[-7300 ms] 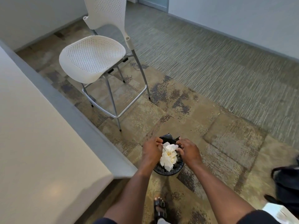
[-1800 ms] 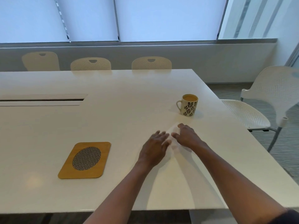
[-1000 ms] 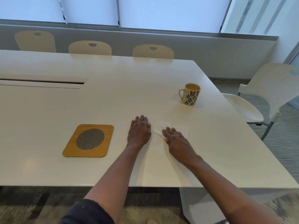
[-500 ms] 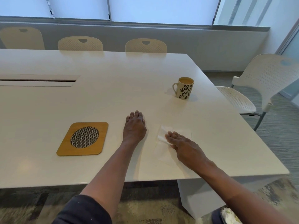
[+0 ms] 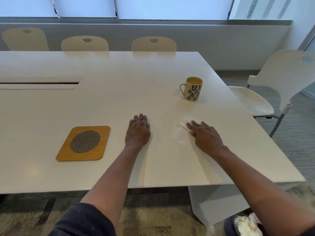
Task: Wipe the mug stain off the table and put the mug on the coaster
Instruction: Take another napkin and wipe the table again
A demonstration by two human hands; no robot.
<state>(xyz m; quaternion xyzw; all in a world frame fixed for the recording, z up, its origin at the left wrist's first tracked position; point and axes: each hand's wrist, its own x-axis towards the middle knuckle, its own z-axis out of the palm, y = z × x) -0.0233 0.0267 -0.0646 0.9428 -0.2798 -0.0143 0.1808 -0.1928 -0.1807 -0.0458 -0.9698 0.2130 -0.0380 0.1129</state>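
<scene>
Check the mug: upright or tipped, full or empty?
Upright and holding liquid. The mug stands on its base on the table, handle to the left, tan drink visible just below the rim.

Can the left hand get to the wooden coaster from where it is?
Probably yes. The left hand lies flat on the table just right of the coaster, with only bare tabletop between them.

Mug [image 5: 193,88]: cream, dark leaf print, upright, handle left, tan liquid inside; stands far right on desk [image 5: 105,99]. Coaster [image 5: 83,143]: wooden, rounded corners, oval mesh centre; flat, near left, unoccupied. White tissue [image 5: 181,133]: crumpled, between them. Stain not discernible.
</scene>
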